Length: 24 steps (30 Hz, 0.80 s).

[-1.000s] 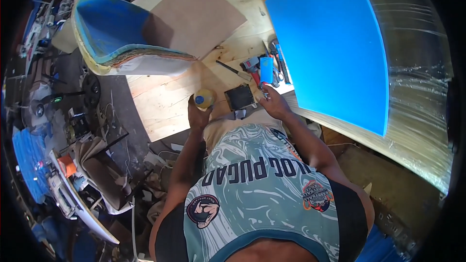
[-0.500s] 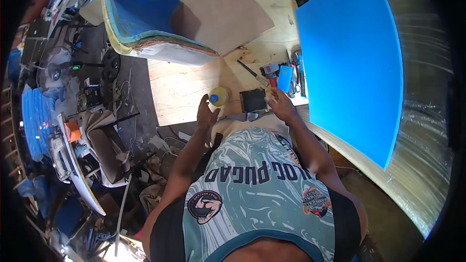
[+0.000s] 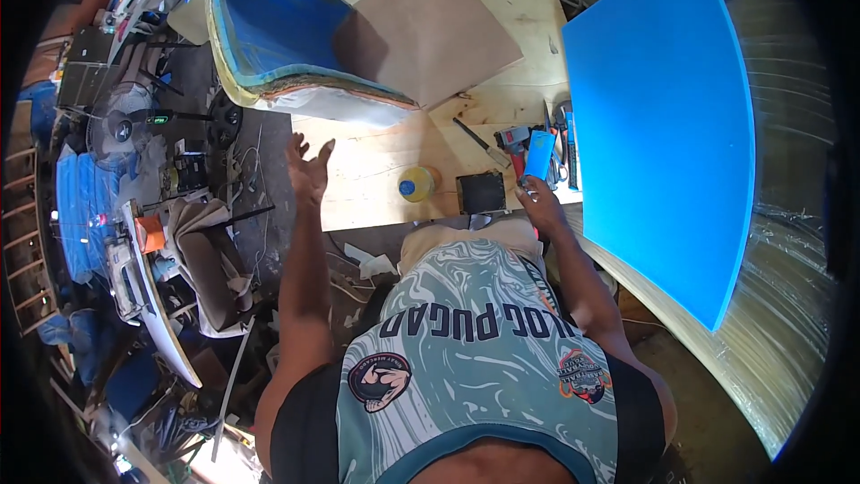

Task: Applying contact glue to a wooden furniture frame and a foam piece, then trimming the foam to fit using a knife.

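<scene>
Moved well clear of the bottle [image 3: 416, 185] with the left hand [image 3: 309, 172]: wrapped against its side one second ago, just beside it half a second ago, now well apart, out at the left edge of the wooden table [image 3: 367, 175]. Seen there with fingers spread wide and thumb parted from them, holding nothing. Drawn in compared with half a second ago, on the right: fingers of the right hand [image 3: 542, 204] bent and gathered more closely, near the lower end of one blue rectangular piece [image 3: 539, 154]. No telling from this view whether anything sits in that grip.

Counted near the table's front edge: one bottle, yellowish with one blue cap, standing untouched by either hand; one dark square pad [image 3: 482, 192] to its right, between bottle and right hand. Left in much the same place beside the pad as in both earlier frames, bottle included. Counted behind the pad: one thin tool [image 3: 475, 136], lying slantwise, and one red and grey tool [image 3: 513, 137] beside the blue piece. Packed closely farther right: at least two long dark tools [image 3: 571, 148], exact number unclear. Counted among the larger things: one blue-lined shell [image 3: 278, 22], one brown board [image 3: 448, 36] partly behind it, one big blue sheet [image 3: 658, 116] on the right.
</scene>
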Each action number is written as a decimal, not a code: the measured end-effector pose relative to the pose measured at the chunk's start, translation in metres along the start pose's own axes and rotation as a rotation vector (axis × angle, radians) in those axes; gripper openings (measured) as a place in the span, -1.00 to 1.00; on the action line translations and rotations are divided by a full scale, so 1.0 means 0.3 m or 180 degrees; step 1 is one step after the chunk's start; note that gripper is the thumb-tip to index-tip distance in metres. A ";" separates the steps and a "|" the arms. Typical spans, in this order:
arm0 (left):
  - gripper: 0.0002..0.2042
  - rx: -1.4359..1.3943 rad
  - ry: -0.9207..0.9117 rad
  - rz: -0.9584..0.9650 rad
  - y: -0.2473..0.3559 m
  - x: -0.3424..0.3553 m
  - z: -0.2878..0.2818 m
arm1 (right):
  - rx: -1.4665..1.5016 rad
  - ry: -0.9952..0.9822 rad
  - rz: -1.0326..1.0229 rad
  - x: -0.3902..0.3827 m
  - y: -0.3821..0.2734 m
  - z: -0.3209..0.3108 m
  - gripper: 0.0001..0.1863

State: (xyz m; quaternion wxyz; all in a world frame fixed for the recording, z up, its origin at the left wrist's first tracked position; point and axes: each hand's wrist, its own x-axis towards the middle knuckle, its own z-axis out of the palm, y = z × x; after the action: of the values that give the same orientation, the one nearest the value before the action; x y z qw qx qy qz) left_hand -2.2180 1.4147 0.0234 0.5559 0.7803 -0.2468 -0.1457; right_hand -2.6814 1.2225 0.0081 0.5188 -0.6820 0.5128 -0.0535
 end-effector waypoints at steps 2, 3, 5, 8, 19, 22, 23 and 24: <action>-0.16 -0.1039 0.0040 0.0142 -0.001 0.050 0.003 | 0.0024 0.0021 -0.0015 0.001 -0.022 0.003 -0.51; -0.12 -0.0329 -0.0029 0.0224 0.039 0.071 0.049 | 0.0028 0.0021 0.0055 -0.005 -0.017 -0.004 -0.51; -0.03 0.0386 -0.0100 0.0220 0.072 0.105 0.093 | 0.0132 -0.0068 0.0252 -0.014 -0.042 -0.014 -0.47; -0.13 0.0065 -0.0044 0.0275 0.152 0.115 0.188 | -0.0008 0.0140 0.0188 -0.016 0.060 -0.007 -0.39; -0.09 -0.1241 -0.0260 0.0094 0.155 0.149 0.211 | 0.0281 0.0484 0.0760 -0.125 0.190 0.054 -0.40; -0.08 -0.1362 -0.0210 0.0297 0.144 0.176 0.197 | 0.0247 0.0413 0.0795 -0.124 0.161 0.090 -0.40; -0.08 -0.1374 -0.0194 0.0293 0.139 0.194 0.186 | 0.0289 0.0394 0.0787 -0.120 0.149 0.105 -0.42; -0.08 -0.1100 -0.0158 0.0310 0.156 0.203 0.180 | 0.0325 0.0378 0.0794 -0.119 0.149 0.122 -0.44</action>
State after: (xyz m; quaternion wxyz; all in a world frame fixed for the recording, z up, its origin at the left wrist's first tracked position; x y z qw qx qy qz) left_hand -2.2046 1.3261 0.0518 0.6818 0.6565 -0.2692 -0.1781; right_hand -2.7048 1.2764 -0.0263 0.5241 -0.5813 0.6200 -0.0548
